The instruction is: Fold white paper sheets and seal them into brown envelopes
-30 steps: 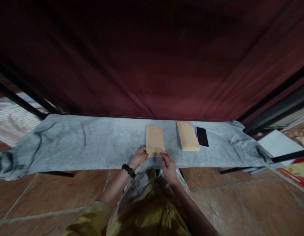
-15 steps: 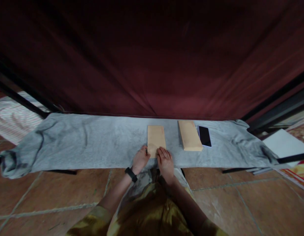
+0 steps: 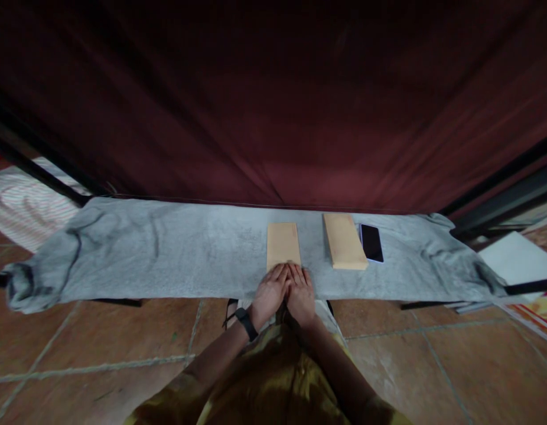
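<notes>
A brown paper envelope [image 3: 283, 243] lies flat on the grey cloth, its near end covered by my hands. My left hand [image 3: 270, 293], with a dark band on the wrist, rests flat on that near end, fingers stretched out. Beside it, touching it, my right hand [image 3: 300, 296] presses down with its fingers extended over the same edge. The fingertips of both hands meet near the middle of the envelope's width. To the right is a thick stack of similar brown envelopes [image 3: 344, 241], lying a little askew.
A dark-screened phone [image 3: 371, 243] lies against the right side of the stack. Grey cloth [image 3: 189, 254] covers the narrow table, and a dark red curtain [image 3: 273, 147] hangs behind it. Black metal bars [image 3: 490, 189] stand at both ends. A white sheet [image 3: 519, 260] is at the far right.
My left hand has moved right from the envelope's left edge onto its near end, and now lies against my right hand. The envelope stays in place on the cloth.
</notes>
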`<state>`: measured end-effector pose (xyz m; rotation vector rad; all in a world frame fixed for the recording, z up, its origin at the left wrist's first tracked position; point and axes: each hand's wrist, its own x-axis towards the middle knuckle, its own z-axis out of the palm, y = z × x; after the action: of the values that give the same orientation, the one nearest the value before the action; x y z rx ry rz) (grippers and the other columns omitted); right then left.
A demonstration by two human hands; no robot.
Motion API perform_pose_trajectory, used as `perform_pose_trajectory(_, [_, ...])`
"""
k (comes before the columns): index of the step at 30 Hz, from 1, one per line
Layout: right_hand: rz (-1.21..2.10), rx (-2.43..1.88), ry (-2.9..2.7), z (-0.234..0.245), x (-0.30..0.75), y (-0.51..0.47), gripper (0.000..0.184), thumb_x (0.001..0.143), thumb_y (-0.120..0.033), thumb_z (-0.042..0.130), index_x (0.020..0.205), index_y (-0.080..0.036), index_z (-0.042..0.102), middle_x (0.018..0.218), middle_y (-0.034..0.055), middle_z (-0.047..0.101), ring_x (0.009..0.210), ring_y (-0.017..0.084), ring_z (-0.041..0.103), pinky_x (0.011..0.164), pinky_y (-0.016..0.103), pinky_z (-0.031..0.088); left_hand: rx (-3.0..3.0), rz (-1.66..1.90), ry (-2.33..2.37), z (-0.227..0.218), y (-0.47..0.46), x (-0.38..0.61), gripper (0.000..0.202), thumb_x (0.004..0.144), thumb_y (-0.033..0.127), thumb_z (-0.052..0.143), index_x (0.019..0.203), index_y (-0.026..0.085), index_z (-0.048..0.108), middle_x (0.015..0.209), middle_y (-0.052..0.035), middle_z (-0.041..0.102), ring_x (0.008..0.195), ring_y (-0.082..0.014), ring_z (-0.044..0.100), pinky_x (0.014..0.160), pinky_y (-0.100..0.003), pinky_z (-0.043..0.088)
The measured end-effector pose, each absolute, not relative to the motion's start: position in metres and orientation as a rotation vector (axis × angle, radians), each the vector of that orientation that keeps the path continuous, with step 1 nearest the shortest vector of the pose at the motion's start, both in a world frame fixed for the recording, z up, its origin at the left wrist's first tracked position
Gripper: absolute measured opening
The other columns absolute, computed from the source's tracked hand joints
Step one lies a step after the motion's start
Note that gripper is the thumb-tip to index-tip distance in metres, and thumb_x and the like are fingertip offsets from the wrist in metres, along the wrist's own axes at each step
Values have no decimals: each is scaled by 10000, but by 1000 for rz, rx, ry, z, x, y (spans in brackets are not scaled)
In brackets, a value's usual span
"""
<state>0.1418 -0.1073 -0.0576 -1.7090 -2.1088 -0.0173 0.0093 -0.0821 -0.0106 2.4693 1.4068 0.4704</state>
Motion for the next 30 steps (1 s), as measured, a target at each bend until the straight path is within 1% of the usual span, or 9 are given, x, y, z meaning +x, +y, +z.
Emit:
perform_pose_trajectory(3, [-2,-1644,-2231,-61,151,-116,560,974,-179,425,1531,-132,412,1579,92,427,1485,238,341,1246,461,216,2544,535,1302,-28,-92,5,558,1026,395,437,1503,109,384,1531,-173,477,1449,-254,414,1182,-444,378])
perform_pose_trajectory(6, [36,-1620,-2293,-65,160,-125,554,981,-217,432,1530,-143,417,1581,78,424,1492,244,331,1257,472,188,2612,529,1254,-38,-100,-3,686,1010,496,447,1553,104,298,1577,-181,412,1499,-272,328,1200,-471,343])
perform_pose_trajectory(9, [63,-1622,-2305,-66,165,-130,531,1006,-234,401,1531,-165,415,1588,63,411,1495,235,330,1260,471,178,2663,487,1262,-44,-103,-7,773,997,550,445,1579,89,231,1611,-194,345,1522,-284,271,1214,-481,308])
perform_pose_trajectory(12, [81,-1608,-2319,-63,167,-130,526,1020,-247,392,1542,-182,396,1602,58,383,1499,227,324,1258,472,185,2686,458,1288,-46,-105,-8,819,990,575,437,1594,83,182,1629,-198,302,1536,-284,226,1224,-485,283])
perform_pose_trajectory(15, [107,-1607,-2323,-60,168,-129,517,1025,-239,380,1538,-179,403,1597,64,392,1493,220,336,1257,467,191,2693,442,1306,-47,-106,-8,838,985,598,426,1596,81,179,1632,-200,294,1540,-285,209,1226,-486,275])
perform_pose_trajectory(21, [149,-1584,-2325,-56,177,-131,501,1041,-243,364,1529,-142,415,1574,95,429,1470,227,379,1247,463,210,2703,412,1309,-45,-106,-12,809,989,618,392,1574,78,251,1624,-202,310,1533,-293,235,1222,-483,280])
perform_pose_trajectory(26, [125,-1570,-2292,-55,184,-135,496,1042,-254,380,1524,-142,422,1550,103,467,1441,228,424,1240,464,233,2712,410,1318,-44,-107,-17,802,995,602,392,1578,74,232,1622,-214,307,1525,-297,257,1217,-501,283])
perform_pose_trajectory(30, [90,-1566,-2274,-54,186,-137,510,1039,-258,387,1537,-152,400,1550,105,469,1435,235,433,1234,464,247,2725,415,1361,-44,-111,-24,804,1001,590,386,1583,65,206,1624,-217,300,1529,-293,245,1224,-493,274])
